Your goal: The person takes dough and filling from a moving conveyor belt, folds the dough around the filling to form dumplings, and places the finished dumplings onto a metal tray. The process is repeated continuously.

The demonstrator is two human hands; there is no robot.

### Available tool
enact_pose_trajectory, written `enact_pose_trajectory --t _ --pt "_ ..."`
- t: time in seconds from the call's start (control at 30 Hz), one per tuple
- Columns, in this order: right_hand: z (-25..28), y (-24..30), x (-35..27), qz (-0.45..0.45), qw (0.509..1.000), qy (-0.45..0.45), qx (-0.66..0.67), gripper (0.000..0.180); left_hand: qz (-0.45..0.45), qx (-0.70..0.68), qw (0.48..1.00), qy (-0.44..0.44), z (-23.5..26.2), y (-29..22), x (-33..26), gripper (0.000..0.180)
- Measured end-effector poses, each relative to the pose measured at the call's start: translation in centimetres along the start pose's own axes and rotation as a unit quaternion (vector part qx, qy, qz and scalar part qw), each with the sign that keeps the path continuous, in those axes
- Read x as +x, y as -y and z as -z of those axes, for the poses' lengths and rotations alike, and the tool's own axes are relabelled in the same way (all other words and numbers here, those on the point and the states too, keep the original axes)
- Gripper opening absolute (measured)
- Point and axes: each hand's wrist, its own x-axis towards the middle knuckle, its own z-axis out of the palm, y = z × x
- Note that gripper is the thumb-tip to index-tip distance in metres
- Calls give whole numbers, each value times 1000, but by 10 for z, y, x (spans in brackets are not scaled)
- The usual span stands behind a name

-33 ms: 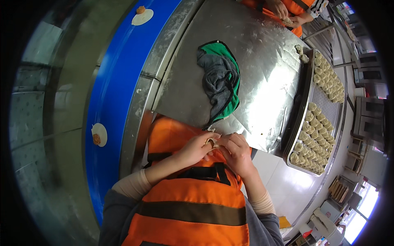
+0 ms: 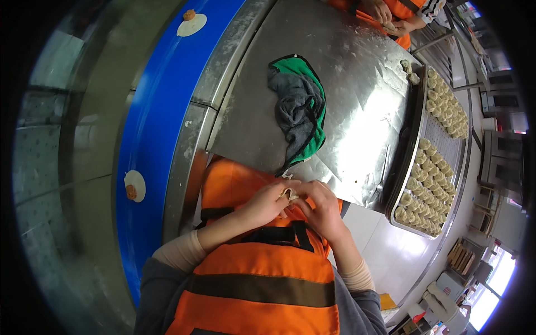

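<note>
steel counter [image 2: 346, 72] fills the middle of the view, dusted with flour and bending toward the rim. along its left edge runs a blue belt [image 2: 162, 100], and two round wrappers ride on it, each with a dab of filling: one up top [image 2: 191, 24], one lower down [image 2: 134, 186]. a green and grey cloth [image 2: 298, 109] lies crumpled on the counter, just above the hands. off to the right sits a long tray [image 2: 416, 114], packed with rows of dumplings [image 2: 424, 184], and two loose bits of dough [image 2: 409, 71] rest on the counter by its far end.

down front, the person wears an orange apron with a dark band. both hands meet just off the near edge of the counter, over the apron. left hand [image 2: 268, 204] and right hand [image 2: 321, 209] are curled together, fingertips pinching one small pale dumpling [image 2: 288, 194] between them. it sits right in the gap where the two hands touch, held in the air, not on the counter. its folds are too small to make out.

far end of the counter, top of view, another person in orange has hands [image 2: 391, 17] close together over something small.
</note>
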Motion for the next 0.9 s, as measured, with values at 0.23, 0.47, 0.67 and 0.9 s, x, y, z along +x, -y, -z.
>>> enact_pose_trajectory --t 0.23,0.47,0.67,0.9 --pt "-5 -14 -6 -35 998 -22 -53 21 -20 -154 988 21 6 11 1 37" --pt "-4 -6 2 15 998 -9 -55 21 -114 52 991 -40 -1 16 0 47" --pt "-12 -8 -2 -62 996 -41 40 22 -150 48 985 -64 -7 28 11 44" --pt "-5 -3 4 5 998 -52 -24 24 -133 24 989 -61 -7 9 -3 41"
